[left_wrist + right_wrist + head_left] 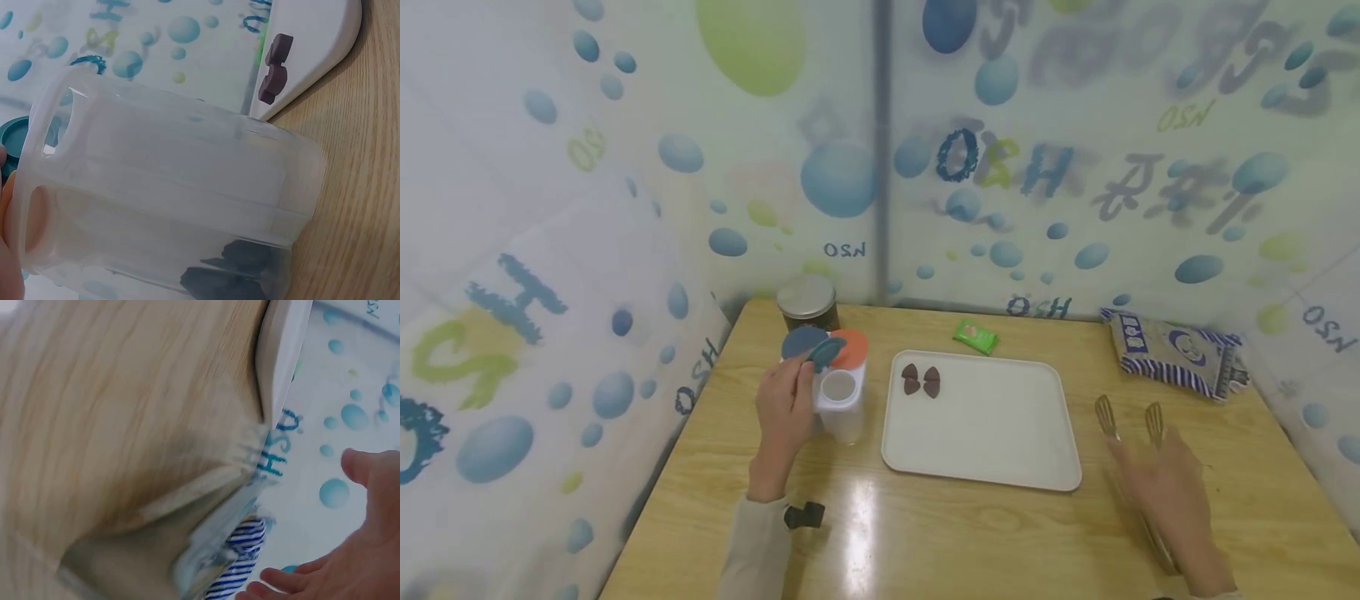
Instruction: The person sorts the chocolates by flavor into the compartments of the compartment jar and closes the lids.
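Note:
My left hand [786, 400] pinches a teal round lid [826, 353], tilted over a clear plastic canister [846, 425] with several compartments. The compartment nearest me has its round mouth uncovered, while a dark blue lid [802, 340] and an orange lid [850, 348] cover others. Low inside one compartment show dark pieces [226, 284]. On the right, my right hand [1172, 492] is over metal tongs [1107, 414] lying on the table, their slotted tips pointing away from me. In the right wrist view its thumb and fingers are spread, apart from the blurred tongs.
A cream tray [992, 425] in the middle bears several dark brown wedge-shaped pieces [932, 382]. Behind it lies a small green packet [976, 337]. A blue-striped bag [1176, 350] is at the back right, and a silver-lidded tin [807, 298] stands behind the canister.

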Demonstrator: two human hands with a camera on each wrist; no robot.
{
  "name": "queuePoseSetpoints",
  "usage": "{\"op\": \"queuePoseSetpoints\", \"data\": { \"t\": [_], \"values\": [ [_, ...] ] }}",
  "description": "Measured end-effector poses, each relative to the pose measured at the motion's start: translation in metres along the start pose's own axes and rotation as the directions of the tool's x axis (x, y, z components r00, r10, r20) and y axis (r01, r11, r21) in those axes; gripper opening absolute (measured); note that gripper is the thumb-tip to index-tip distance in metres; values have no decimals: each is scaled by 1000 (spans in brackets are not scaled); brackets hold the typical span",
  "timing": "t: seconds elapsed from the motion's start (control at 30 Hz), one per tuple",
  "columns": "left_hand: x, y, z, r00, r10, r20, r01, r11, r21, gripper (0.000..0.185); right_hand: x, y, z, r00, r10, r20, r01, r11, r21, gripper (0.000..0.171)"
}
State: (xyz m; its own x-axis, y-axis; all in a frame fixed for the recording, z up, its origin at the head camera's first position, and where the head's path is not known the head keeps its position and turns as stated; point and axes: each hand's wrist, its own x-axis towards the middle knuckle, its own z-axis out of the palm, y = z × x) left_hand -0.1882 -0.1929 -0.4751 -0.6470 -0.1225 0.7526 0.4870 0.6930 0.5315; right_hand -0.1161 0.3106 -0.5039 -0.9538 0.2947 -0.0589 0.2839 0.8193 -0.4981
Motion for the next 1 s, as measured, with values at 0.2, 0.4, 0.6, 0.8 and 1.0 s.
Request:
{"op": "queuePoseSetpoints", "data": {
  "t": [0.2, 0.4, 0.6, 0.8, 1.0],
  "values": [
    [2, 3, -1, 1000, 5, 9, -5, 1000, -4, 21, -8, 27, -10, 984, 92, 150, -72, 988, -138, 110],
    [1, 2, -1, 1000, 2, 8, -2, 1000, -4, 20, -13, 36, -11, 937, 110, 331, -33, 973, -230, 107],
    [0, 2, -2, 1000, -5, 16, 6, 1000, -16, 21, -13, 43, -8, 940, 86, 330, -18, 979, -205, 96],
    [-1, 2, -1, 1000, -9, 13, 9, 1000, -24, 20, -13, 45, -7, 945, 90, 314, -52, 991, -127, 90],
    [0, 2, -2, 1000, -7, 8, 7, 1000, -29, 20, -13, 41, -10, 934, 100, 343, -102, 995, -13, 88]
  ]
}}
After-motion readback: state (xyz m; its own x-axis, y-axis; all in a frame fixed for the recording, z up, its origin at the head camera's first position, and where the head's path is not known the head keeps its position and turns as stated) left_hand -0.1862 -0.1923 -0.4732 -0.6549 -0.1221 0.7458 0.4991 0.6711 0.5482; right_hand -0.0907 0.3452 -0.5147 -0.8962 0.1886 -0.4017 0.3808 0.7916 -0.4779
